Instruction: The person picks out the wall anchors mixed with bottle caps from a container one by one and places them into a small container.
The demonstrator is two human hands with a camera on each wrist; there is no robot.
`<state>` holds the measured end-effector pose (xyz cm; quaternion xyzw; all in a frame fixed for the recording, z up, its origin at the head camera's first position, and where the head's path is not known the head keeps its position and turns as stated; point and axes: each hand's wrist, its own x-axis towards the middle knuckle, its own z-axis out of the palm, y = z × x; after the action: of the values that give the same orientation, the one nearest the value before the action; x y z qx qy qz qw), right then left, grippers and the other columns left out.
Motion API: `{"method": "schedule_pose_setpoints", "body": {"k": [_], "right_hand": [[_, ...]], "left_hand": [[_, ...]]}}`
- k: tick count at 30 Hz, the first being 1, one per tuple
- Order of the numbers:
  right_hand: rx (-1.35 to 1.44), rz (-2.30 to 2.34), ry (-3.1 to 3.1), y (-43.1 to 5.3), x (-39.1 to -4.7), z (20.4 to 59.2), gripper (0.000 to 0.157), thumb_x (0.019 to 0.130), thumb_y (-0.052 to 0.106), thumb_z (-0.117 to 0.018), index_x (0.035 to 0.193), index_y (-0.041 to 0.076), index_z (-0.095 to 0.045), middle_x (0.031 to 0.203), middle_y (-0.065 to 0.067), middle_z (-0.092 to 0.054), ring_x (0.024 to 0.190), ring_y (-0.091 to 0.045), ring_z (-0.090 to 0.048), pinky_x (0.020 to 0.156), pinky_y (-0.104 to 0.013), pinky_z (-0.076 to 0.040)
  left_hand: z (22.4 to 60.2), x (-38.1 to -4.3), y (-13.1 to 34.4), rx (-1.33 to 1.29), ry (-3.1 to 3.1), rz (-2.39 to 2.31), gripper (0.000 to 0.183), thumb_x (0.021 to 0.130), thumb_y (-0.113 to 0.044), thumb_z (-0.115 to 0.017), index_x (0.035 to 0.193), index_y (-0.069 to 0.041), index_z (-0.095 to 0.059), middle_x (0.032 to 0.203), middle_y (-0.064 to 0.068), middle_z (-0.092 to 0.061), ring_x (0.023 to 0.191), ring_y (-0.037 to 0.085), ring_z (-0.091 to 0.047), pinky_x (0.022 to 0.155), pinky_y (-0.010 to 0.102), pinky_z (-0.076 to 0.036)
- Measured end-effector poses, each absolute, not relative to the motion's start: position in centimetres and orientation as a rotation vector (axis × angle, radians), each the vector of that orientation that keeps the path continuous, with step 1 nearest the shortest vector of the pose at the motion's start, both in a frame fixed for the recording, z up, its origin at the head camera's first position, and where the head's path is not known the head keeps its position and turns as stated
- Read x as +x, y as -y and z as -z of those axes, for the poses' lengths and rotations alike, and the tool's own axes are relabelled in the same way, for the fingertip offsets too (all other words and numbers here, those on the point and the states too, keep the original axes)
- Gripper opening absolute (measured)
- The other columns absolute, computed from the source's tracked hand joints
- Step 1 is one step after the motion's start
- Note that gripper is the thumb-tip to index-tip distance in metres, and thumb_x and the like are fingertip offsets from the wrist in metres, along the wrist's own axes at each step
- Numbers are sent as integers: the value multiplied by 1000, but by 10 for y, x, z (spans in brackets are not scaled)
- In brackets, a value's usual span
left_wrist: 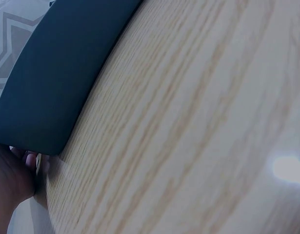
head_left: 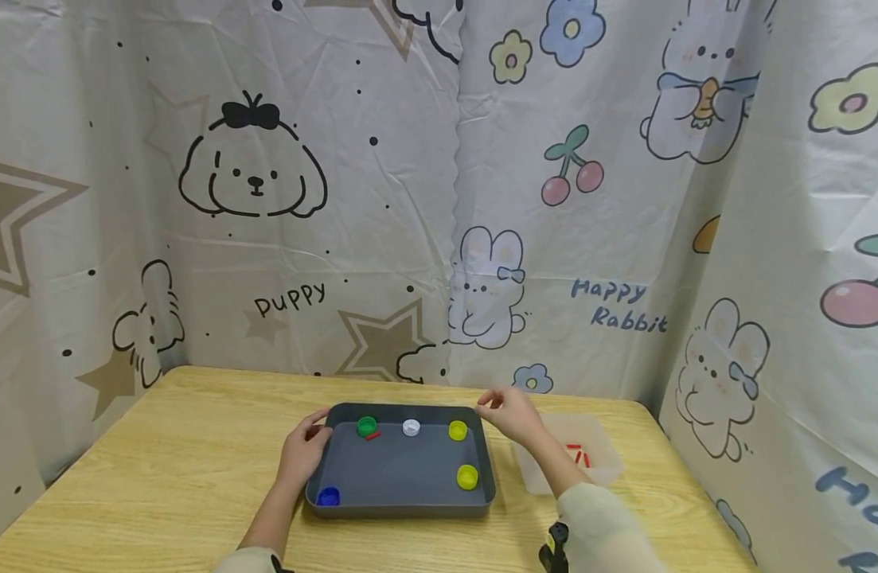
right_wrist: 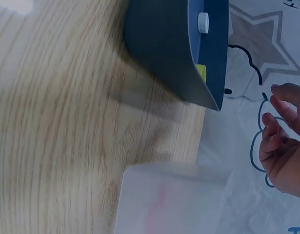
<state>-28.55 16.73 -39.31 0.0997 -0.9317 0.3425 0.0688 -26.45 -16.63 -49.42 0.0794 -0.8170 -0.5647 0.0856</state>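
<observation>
A grey rectangular tray [head_left: 403, 511] lies on the table. My left hand [head_left: 302, 452] grips its left rim near the far corner; part of the fingers is hidden by the tray wall in the left wrist view. Inside are a green cap [head_left: 367, 426] with a small red stick [head_left: 372, 436] at its near side, a white cap [head_left: 411, 428], two yellow caps, one far [head_left: 458, 430] and one near [head_left: 467, 477], and a blue cap [head_left: 328, 497]. My right hand [head_left: 512, 414] hovers at the far right corner with fingers loosely bent; nothing shows between them.
Right of the tray stands a translucent whitish container [head_left: 603, 458] with several red sticks [head_left: 574, 447], partly behind my right forearm. Beyond the far edge of the wooden table [head_left: 209, 446] hangs a printed curtain [head_left: 381, 239].
</observation>
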Motion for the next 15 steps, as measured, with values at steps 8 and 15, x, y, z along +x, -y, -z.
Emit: {"method": "schedule_pose_setpoints", "body": {"k": [8,15], "right_hand": [[362,-1004,2828,-145,-284,398,9,82,19,-69,85,11,-68,78,-3,-59,69,-15,-50,58,-26,-41],[439,-1011,2854,-124,-285,405,11,83,21,-68,87,11,-68,86,-3,-65,77,-14,-56,67,-29,-46]], "left_hand": [[494,-263,166,239,2438,1684,42,96,-20,-47,137,-14,-47,121,18,-54,108,28,-51,85,38,-42],[493,-262,165,245,2428,1682,41,96,-20,-47,136,-13,-48,121,18,-55,109,28,-51,86,38,-42]]}}
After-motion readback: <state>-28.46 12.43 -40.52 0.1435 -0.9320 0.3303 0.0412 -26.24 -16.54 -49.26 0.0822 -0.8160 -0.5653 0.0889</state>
